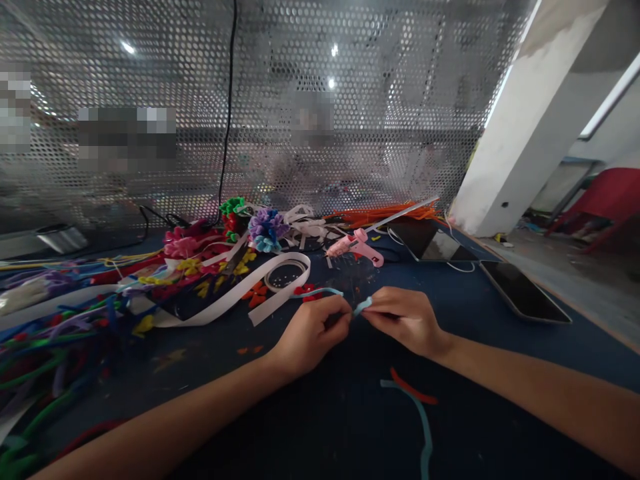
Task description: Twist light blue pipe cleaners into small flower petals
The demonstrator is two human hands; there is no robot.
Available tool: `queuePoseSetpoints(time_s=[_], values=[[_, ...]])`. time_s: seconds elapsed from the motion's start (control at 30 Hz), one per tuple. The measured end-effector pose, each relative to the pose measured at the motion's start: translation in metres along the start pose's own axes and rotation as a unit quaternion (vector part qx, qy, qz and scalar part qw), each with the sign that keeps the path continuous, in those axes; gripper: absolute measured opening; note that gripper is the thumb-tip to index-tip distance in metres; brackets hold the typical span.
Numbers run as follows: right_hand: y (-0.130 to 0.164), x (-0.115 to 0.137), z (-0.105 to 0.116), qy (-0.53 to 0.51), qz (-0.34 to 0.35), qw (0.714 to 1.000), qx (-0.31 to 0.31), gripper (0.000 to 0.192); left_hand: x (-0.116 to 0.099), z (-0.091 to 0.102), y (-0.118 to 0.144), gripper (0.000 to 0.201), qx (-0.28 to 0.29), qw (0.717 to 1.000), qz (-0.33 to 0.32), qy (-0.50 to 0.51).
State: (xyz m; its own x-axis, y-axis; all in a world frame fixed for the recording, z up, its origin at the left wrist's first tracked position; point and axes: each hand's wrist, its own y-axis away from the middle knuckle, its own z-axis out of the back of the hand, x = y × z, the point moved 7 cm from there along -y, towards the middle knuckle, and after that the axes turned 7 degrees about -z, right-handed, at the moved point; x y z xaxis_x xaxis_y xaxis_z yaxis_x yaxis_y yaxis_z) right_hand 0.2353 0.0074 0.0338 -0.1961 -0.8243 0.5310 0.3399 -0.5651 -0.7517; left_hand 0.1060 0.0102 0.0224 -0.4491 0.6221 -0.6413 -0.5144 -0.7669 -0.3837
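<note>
Holding a light blue pipe cleaner (324, 291) between both hands, we work just above the dark blue table (320, 427). Our left hand (310, 333) is closed, its fingers (336, 319) pinched on the cleaner, which runs from them out to the left as a thin curved line. Our right hand (403, 319) is closed too, and its fingertips grip the short end of the same cleaner, which sticks out just left of them. The two sets of fingertips are almost touching.

Just behind the fingers lies a pink glue gun (356, 246), and left of it a roll of white tape (285, 275) with its loose band going further left. Behind the left fingers sits a pile of coloured flowers (235, 240). Far to the right of the fingers lies a phone (525, 292). Near our wrists, on the table, lie one red piece (413, 391) and one blue piece (423, 423) of cleaner, touching each other at the top.
</note>
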Motion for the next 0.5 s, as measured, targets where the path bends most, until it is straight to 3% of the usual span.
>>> queuePoseSetpoints(time_s=[0.23,0.5], values=[[0.0057,0.0024,-0.0049,0.056,0.057,0.996,0.042,0.024,0.0048,0.0026,-0.0008,0.013,-0.006,1.0,0.017,0.004],[0.0084,0.0019,-0.0088,0.098,0.065,0.991,0.065,0.037,0.0043,0.0014,-0.0002,0.014,-0.002,1.0,0.024,0.004]])
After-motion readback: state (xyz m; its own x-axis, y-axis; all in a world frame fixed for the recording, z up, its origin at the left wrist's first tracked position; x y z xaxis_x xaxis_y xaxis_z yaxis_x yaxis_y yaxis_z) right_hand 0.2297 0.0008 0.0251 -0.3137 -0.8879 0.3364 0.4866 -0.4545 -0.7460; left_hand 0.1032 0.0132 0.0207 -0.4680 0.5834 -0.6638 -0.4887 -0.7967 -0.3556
